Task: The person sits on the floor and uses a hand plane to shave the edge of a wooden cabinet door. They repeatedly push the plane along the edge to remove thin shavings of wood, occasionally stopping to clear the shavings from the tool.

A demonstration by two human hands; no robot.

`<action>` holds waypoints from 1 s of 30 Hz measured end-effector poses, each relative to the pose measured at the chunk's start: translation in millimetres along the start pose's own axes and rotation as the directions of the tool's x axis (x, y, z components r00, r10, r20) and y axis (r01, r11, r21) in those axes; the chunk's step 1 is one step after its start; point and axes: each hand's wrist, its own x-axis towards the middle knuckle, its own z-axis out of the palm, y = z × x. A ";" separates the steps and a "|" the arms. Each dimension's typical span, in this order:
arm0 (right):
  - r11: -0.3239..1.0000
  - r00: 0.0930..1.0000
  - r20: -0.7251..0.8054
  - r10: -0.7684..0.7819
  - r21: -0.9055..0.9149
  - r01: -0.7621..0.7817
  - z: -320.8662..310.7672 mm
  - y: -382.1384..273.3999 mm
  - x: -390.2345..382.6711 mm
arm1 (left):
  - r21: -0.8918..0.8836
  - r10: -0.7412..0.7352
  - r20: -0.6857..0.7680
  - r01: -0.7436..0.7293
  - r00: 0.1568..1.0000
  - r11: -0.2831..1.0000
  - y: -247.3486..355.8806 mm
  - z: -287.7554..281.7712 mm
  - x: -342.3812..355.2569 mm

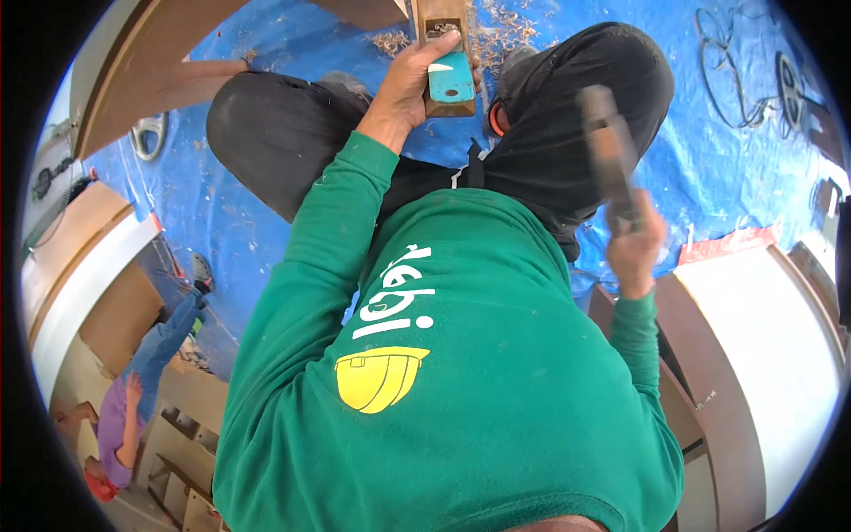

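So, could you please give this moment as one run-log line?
left hand: holds wooden hand plane; right hand: holds hammer-like tool, blurred; floor: blue sheet, shavings

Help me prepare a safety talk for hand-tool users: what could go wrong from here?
The left thumb lies on the plane, so a stray blow from what looks like a hammer in the right hand might catch it.

The plane is held up in the left hand alone, so a hard knock could jar it loose.

The hammer is near the right knee; a poorly aimed swing could bruise it.
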 end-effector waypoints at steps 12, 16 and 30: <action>0.980 0.921 0.345 -0.183 -0.014 0.200 41.6 -58.3 18.7 | -0.165 -0.012 -0.075 -0.001 0.997 0.986 -10.1 -23.2 -5.0; 0.976 0.917 0.376 -0.136 -0.106 0.189 50.6 -57.7 29.8 | -0.078 0.049 -0.108 -0.058 0.993 0.995 -14.0 -21.7 -4.3; 0.989 0.923 0.379 -0.071 -0.096 0.115 45.1 -74.2 43.8 | -0.125 -0.001 0.004 0.002 1.000 0.992 -8.0 -13.4 -8.7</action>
